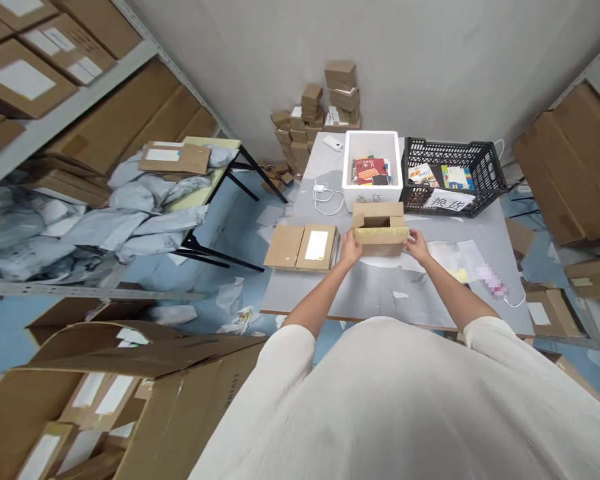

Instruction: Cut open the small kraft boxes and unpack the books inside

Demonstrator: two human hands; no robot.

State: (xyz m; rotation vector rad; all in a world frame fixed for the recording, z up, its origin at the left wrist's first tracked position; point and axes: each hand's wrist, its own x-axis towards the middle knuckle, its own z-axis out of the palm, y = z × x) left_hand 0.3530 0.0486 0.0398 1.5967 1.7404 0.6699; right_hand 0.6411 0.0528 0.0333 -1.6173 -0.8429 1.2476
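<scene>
A small open cardboard box [380, 230] stands on the grey table [380, 293] in front of me, its top flaps up and a strip of yellowish tape along its near edge. My left hand [351, 247] grips the box's left side. My right hand [418, 245] holds its right side, fingers curled against the cardboard. The inside of the box looks dark and I cannot see what it holds.
Two flat cardboard mailers [303, 247] lie left of the box. Behind it stand a white foam box [373, 167] with books and a black plastic crate [453, 177]. A white charger cable [325, 195], stacked small boxes [325, 110], shelving with cartons and an open carton [130, 393] surround the table.
</scene>
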